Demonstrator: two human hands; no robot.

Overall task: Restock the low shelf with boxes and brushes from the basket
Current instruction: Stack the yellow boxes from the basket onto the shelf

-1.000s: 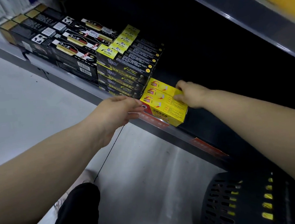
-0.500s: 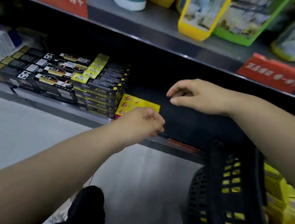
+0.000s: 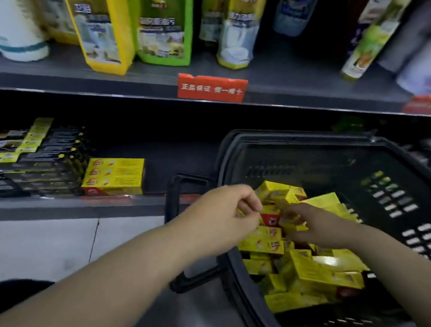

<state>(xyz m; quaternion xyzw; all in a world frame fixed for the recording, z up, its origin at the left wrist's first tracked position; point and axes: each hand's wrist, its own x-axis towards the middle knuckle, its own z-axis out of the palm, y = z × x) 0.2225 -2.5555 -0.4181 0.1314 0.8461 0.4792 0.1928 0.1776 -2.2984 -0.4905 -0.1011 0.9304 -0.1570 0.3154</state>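
A black plastic basket (image 3: 408,211) stands at the lower right, holding several yellow boxes (image 3: 313,273) in a loose pile. Both my hands are inside it. My left hand (image 3: 223,216) hovers over the pile's left side with its fingers curled at a yellow-and-red box; blur hides whether it grips. My right hand (image 3: 313,227) lies on the boxes with fingers spread. One yellow box (image 3: 115,174) sits on the low shelf (image 3: 181,159), against a stack of black boxes (image 3: 48,166). No brushes show.
The basket's handle (image 3: 181,248) hangs down on its left side, toward the shelf's front edge. Above, the upper shelf carries bottles and refill packs (image 3: 161,24) and a red label (image 3: 212,88). Grey floor tiles (image 3: 43,244) lie at the left.
Both hands left the yellow box on the low shelf and moved right and down into the basket. My view swung right, bringing the basket's contents into sight.
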